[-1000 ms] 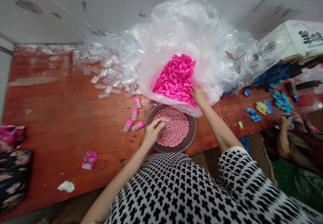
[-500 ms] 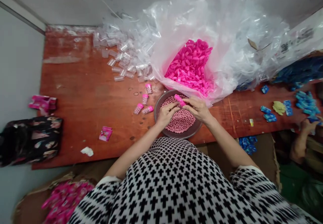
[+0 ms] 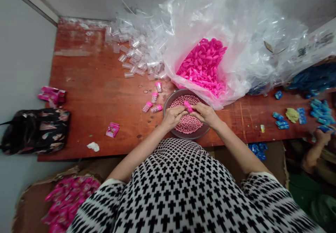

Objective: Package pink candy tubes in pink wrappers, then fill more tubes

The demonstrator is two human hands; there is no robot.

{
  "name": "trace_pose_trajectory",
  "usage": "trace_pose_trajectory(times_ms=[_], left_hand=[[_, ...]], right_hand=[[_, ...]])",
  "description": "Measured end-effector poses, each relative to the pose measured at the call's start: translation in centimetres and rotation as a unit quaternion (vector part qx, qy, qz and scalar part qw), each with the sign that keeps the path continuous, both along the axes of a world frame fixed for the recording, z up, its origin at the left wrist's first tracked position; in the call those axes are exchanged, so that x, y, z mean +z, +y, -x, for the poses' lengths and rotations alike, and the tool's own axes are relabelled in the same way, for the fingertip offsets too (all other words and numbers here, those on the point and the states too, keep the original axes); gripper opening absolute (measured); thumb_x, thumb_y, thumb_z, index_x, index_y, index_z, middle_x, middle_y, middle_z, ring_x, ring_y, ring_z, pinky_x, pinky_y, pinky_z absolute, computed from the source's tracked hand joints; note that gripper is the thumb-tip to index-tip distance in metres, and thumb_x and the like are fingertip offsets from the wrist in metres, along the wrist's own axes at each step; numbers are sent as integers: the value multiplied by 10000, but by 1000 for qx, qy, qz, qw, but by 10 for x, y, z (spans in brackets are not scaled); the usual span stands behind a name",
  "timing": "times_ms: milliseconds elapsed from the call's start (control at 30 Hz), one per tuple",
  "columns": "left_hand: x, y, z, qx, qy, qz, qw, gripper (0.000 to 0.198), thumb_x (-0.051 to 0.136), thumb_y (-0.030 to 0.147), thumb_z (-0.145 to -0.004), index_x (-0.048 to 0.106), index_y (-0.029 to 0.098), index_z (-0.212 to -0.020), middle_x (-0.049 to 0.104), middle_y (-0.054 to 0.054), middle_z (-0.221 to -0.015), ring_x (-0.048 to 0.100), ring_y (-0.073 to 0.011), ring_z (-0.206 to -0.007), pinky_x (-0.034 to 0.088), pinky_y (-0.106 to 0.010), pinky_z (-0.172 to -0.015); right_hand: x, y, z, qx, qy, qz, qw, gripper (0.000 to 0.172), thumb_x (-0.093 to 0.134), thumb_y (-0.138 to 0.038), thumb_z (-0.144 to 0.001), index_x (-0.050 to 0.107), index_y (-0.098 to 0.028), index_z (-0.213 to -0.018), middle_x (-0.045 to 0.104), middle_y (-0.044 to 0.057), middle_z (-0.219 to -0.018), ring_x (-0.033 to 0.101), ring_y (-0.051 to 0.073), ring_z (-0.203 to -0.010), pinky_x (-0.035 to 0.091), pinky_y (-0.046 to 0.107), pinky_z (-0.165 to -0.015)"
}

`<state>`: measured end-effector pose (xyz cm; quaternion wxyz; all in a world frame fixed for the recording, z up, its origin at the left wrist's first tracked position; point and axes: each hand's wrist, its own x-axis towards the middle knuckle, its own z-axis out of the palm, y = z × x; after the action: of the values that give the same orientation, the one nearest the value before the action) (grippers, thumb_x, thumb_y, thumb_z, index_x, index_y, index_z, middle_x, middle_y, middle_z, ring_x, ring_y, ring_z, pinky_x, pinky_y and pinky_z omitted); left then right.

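Over a grey bowl [image 3: 168, 101] of pink beads [image 3: 187, 125], my two hands meet at a bright pink plastic piece [image 3: 188, 106]. My left hand [image 3: 173, 117] is closed, its fingertips at the piece's lower left. From the other side, the thumb and fingers of my right hand [image 3: 206, 114] pinch the same piece. Whether a clear tube is joined beneath it is hidden by my fingers. Left of the bowl lie several small bead-filled bottles [image 3: 154, 97] with pink caps.
Behind the bowl stands an open plastic bag [image 3: 236, 75] of loose pink plastic pieces [image 3: 203, 65]. Clear tubes [image 3: 128, 66] are heaped at the back left. A floral bag [image 3: 54, 131] lies at the left edge. Another person's hand [image 3: 322, 135] is at far right, near blue packets [image 3: 321, 111].
The view has shifted slightly, so the table things sit a little higher and further right. The pink piece has tilted and sits lower between my fingers.
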<state>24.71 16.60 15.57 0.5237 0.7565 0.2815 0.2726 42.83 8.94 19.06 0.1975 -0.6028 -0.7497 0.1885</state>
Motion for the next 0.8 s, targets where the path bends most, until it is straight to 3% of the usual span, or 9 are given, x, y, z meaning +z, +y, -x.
trace_pose_trajectory(times_ms=[67, 167, 233, 300, 433, 567, 667, 800], left_hand=[[1, 4, 2, -14, -8, 17, 1000, 263, 556, 368, -838, 718, 187, -938, 716, -67, -913, 657, -198, -842, 483, -303, -797], [0, 4, 3, -43, -5, 54, 998, 222, 590, 342, -813, 727, 186, -891, 722, -52, -856, 655, -190, -815, 480, -294, -782], [-3, 1, 4, -44, -4, 97, 994, 213, 605, 342, -795, 732, 180, -851, 719, -40, -807, 646, -185, -776, 479, -291, -754], [-8, -2, 4, 1, -24, 166, 986, 237, 639, 367, -754, 737, 170, -842, 719, -40, -793, 634, -182, -740, 481, -294, -727], [-14, -9, 2, 130, -95, 324, 932, 319, 721, 391, -655, 734, 169, -884, 718, -39, -835, 610, -161, -713, 480, -294, -712], [-11, -13, -3, 189, -154, 422, 873, 339, 771, 366, -600, 723, 170, -873, 688, -12, -739, 565, -123, -632, 468, -269, -659], [-8, -15, -7, 197, -179, 449, 853, 330, 786, 353, -581, 716, 167, -845, 673, -9, -710, 553, -118, -618, 462, -257, -637], [-6, -15, -12, 214, -190, 445, 848, 308, 791, 333, -577, 708, 167, -822, 671, -5, -714, 556, -114, -642, 456, -246, -657]], right_hand=[[10, 5, 0, 14, -25, -16, 999, 447, 456, -362, -911, 459, -164, -1312, 592, 136, -1163, 553, 237, -1080, 463, 375, -908], [31, 13, 2, 85, -98, -44, 991, 543, 484, -301, -893, 334, -214, -1407, 400, 92, -1438, 317, 262, -1352, 305, 469, -1085], [40, 18, 2, 135, -125, -51, 982, 516, 477, -258, -893, 353, -228, -1393, 410, 68, -1438, 306, 246, -1361, 271, 478, -1107], [40, 20, 0, 138, -133, -57, 980, 469, 485, -283, -892, 415, -194, -1348, 495, 96, -1355, 399, 253, -1291, 331, 468, -1070], [18, 17, 3, 72, -112, -71, 988, 498, 507, -408, -876, 468, -122, -1282, 591, 162, -1145, 528, 286, -1092, 453, 464, -930], [-6, 8, 22, 0, -95, -80, 992, 715, 554, -476, -825, 346, -47, -1359, 512, 234, -1223, 480, 333, -1141, 429, 500, -953], [-17, 7, 35, -54, -97, -83, 990, 768, 558, -488, -811, 306, -30, -1375, 475, 250, -1254, 440, 357, -1180, 402, 523, -970], [-27, 15, 40, -89, -67, -105, 988, 673, 531, -466, -821, 371, -61, -1334, 522, 217, -1172, 484, 334, -1096, 425, 513, -933]])
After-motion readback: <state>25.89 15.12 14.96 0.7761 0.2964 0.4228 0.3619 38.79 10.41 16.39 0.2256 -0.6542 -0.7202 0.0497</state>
